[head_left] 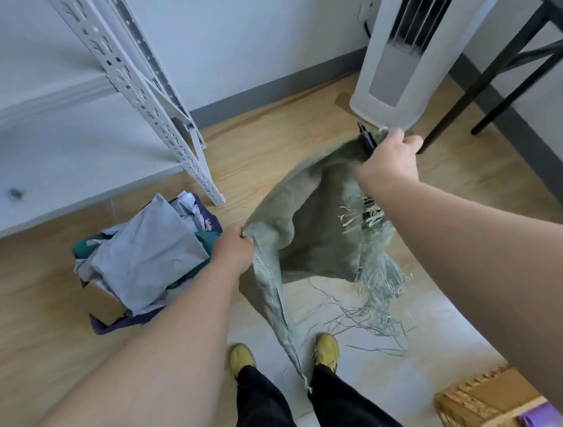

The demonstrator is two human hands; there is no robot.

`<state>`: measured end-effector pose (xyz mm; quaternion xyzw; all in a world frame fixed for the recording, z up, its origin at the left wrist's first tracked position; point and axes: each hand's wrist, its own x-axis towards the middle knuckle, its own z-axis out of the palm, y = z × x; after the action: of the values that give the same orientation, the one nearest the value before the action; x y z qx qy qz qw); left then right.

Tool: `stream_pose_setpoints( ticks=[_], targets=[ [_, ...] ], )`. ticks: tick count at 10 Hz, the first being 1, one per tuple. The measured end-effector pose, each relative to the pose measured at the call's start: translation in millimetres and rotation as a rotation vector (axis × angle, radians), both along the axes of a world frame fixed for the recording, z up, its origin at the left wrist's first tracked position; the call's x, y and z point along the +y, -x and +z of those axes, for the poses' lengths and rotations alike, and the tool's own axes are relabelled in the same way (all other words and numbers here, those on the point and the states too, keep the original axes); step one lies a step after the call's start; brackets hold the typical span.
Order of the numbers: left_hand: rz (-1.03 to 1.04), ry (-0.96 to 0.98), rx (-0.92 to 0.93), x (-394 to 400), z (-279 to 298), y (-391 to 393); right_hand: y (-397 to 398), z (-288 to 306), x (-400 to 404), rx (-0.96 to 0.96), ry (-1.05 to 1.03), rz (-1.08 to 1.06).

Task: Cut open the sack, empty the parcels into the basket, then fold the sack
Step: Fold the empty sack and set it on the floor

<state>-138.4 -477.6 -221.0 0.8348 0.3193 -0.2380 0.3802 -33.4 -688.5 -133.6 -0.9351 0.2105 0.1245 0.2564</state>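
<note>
Both hands' grip on sack (311, 224), basket (107, 320) beside

One sack (311, 231), frayed. One basket (108, 324), purple, holding several parcels (143, 253): exact count unclear, at least four. Two hands: left (233, 253), right (389, 160). Two shoes (326, 348), yellow. One shelf rack (151, 89). One tower fan (401, 45). One black table (528, 46). Many loose threads (364, 321) on floor.

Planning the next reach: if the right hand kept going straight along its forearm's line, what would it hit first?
Probably the base of the white tower fan, just beyond the right hand, which grips the sack and a dark tool. Depth is uncertain.
</note>
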Motion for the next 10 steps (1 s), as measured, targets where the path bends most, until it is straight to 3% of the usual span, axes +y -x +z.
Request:
stream_pose_setpoints(
  ticks=[1,2,3,5,6,7,8,10],
  targets=[
    [0.188,0.317,-0.002,-10,17,-21,14,1,17,-0.183,0.021,0.073],
    [0.252,0.503,-0.029,-32,35,-42,24,0,34,-0.023,-0.199,0.207],
    [0.309,0.591,-0.102,-48,50,-58,35,-8,41,0.299,-0.426,0.144],
    [0.505,0.680,-0.262,-41,51,-66,44,-18,20,0.444,-0.257,0.188],
    [0.573,0.697,-0.381,-35,53,-68,47,-24,13,0.428,-0.208,0.198],
    [0.319,0.583,-0.417,-38,54,-58,41,-25,14,0.302,-0.422,-0.138],
    [0.020,0.402,-0.374,-53,55,-31,23,-18,20,0.294,-0.721,-0.451],
    [-0.181,0.171,-0.320,-82,27,37,0,-23,21,0.180,-0.978,-0.570]
  ],
)
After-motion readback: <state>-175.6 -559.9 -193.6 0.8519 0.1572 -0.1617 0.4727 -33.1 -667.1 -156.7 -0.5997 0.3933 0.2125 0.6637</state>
